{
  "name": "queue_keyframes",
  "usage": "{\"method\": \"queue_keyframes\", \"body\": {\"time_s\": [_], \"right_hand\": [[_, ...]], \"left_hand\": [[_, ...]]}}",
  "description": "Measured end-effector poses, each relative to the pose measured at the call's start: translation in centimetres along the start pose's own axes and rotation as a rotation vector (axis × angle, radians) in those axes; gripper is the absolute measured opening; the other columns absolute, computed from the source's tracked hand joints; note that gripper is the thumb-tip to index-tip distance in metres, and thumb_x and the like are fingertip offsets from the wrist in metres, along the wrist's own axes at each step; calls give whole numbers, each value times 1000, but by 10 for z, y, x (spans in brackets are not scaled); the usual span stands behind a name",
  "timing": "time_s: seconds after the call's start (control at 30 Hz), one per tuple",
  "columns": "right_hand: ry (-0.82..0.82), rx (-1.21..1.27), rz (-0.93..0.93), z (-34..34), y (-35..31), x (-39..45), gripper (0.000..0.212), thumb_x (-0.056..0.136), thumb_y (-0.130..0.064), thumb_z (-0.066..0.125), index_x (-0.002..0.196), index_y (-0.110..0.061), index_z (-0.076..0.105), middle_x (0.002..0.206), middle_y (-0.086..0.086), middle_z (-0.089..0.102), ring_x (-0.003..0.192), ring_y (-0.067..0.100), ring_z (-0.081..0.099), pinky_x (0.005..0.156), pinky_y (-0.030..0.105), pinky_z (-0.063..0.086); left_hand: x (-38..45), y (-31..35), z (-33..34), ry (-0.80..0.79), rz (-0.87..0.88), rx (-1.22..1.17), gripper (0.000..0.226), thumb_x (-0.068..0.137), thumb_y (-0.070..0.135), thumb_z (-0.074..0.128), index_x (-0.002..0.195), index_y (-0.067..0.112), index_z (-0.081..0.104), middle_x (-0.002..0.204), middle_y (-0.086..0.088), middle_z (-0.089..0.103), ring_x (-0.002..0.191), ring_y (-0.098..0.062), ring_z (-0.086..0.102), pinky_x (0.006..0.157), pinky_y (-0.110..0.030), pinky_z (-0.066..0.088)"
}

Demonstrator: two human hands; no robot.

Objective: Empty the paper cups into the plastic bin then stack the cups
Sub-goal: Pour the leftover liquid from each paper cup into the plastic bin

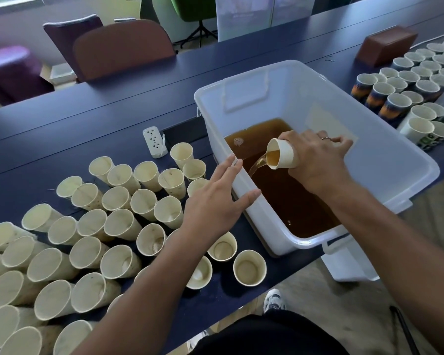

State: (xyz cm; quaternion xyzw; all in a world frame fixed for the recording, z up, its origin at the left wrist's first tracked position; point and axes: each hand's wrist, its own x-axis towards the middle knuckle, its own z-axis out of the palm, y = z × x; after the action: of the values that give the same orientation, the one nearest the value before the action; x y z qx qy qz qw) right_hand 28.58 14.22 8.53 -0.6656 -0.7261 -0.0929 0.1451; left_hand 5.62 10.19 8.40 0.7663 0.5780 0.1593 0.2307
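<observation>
Dark blue counter point(113, 108) bearing a white plastic bin point(400, 160), empty paper cups point(92, 226) left, more cups point(410, 83) right, power strip point(154, 142), brown box point(386, 44).

Bright, even daylight, coming from the window point(13, 1) at the far left; shadows under the cups on the surface point(113, 103) are soft, with a pale sheen across its dark top. Wide-angle bend curves the surface edges, and the cups nearest the frame edges are slightly smeared.
</observation>
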Motion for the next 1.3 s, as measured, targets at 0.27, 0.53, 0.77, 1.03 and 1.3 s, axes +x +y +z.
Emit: {"method": "queue_keyframes", "body": {"time_s": [0.27, 0.53, 0.77, 1.03, 1.3], "right_hand": [[69, 18, -37, -2, -2, -1, 65, 69, -12, 84, 124, -33, 55, 121, 5, 57, 121, 33, 47, 94, 58, 28], [41, -22, -76, -6, -5, -3, 73, 65, -6, 86, 125, -33, 57, 133, 7, 50, 132, 35, 33, 97, 58, 24], [41, -67, -104, -7, -8, -2, 68, 69, -2, 79, 126, -32, 58, 130, 6, 52, 130, 35, 35, 98, 55, 22], [33, -93, -94, -2, -6, 3, 64, 69, -3, 79, 123, -31, 59, 123, 6, 54, 125, 34, 39, 98, 50, 18], [4, -113, -22, -2, -4, 3, 55, 72, -4, 76, 118, -28, 59, 115, 7, 56, 116, 35, 45, 94, 52, 24]], "left_hand": [[1, -1, 2, 4, 1, 1, 75, 90, 75, 42, 155, 45, 19, 161, 33, 5, 121, -9, 58, 86, -39, 56], [1, 1, 1, 4, -3, 7, 75, 91, 74, 43, 155, 43, 20, 161, 33, 5, 116, -8, 60, 82, -33, 51], [0, 2, -2, -8, -6, 3, 75, 92, 73, 44, 156, 43, 19, 161, 32, 6, 118, -7, 59, 82, -32, 49], [-1, 5, -5, -13, -7, -1, 75, 92, 72, 44, 156, 42, 20, 163, 29, 7, 119, -7, 59, 83, -34, 54], [-1, 5, -6, -18, -9, 6, 74, 92, 73, 43, 156, 43, 20, 162, 31, 6, 120, -8, 59, 82, -36, 54]]}}
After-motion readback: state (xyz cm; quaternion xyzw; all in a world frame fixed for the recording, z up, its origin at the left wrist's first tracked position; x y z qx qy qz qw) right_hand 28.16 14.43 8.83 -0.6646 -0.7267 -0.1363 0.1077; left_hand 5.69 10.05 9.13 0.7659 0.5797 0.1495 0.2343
